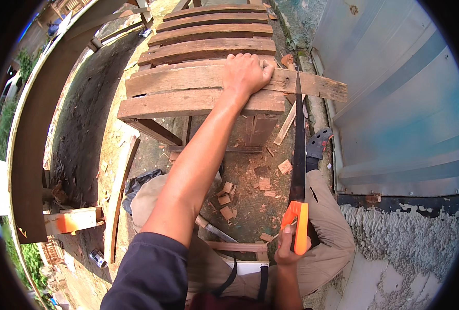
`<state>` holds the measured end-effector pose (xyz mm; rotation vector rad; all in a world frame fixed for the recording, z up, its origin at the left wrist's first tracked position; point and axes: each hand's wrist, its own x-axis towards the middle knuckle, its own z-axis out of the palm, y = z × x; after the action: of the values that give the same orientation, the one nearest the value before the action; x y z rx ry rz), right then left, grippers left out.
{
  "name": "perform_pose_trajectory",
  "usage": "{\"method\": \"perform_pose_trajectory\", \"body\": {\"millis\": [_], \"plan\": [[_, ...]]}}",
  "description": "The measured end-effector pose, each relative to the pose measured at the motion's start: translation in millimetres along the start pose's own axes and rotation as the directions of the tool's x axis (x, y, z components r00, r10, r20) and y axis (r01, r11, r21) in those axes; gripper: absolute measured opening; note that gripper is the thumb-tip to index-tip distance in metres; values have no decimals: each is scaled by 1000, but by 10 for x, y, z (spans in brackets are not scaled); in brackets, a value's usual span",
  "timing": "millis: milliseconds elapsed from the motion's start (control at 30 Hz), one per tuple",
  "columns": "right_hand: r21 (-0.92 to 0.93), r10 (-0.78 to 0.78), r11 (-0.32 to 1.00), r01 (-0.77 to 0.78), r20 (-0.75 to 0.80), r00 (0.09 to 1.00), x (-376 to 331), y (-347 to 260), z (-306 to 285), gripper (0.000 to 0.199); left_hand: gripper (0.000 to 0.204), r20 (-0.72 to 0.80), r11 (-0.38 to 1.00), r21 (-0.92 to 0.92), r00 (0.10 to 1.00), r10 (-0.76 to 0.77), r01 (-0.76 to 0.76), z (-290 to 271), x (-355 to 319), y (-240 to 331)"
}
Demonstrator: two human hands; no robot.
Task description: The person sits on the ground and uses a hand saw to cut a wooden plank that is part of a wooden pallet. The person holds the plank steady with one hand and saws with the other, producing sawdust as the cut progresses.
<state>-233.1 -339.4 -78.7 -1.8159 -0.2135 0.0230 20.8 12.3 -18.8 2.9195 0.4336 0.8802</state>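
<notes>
A loose wooden plank (180, 78) lies across the slatted wooden bench (203, 102), its right end (330, 89) jutting past the bench's edge. My left hand (248, 75) presses down on the plank, fingers curled over its far side. In my right hand (287, 250) is the orange handle of a handsaw (298, 155). The dark blade points away from me, and its far part meets the overhanging plank just right of the bench. I cannot tell whether the teeth are in the wood.
Cut wood blocks (264, 183) and chips litter the ground under the bench. A corrugated metal sheet (395, 103) stands close on the right above a rough wall (410, 248). On the left are a long board (121, 196) and a can (98, 257). A shoe (318, 143) rests below the plank's end.
</notes>
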Motion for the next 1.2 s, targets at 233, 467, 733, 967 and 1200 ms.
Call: {"method": "perform_pose_trajectory", "body": {"millis": [233,467,733,967,1200], "plan": [[139,1,990,5,-46,999,434,-86,59,26,52,-51,999,-24,998,-29,28,43,22,18],[125,1,992,1,-16,1000,451,54,24,28,51,-103,998,-14,993,65,-67,-134,-151,-538],[143,10,990,-12,18,1000,456,11,49,27,92,2,1000,20,1000,4,-4,-661,-619,-1455],[224,61,973,-53,-28,998,399,67,127,27,99,29,996,61,997,-69,67,-717,-626,-1365],[98,-35,994,38,-32,999,409,23,152,23,93,-9,995,60,996,-84,84,-683,-651,-1285]]}}
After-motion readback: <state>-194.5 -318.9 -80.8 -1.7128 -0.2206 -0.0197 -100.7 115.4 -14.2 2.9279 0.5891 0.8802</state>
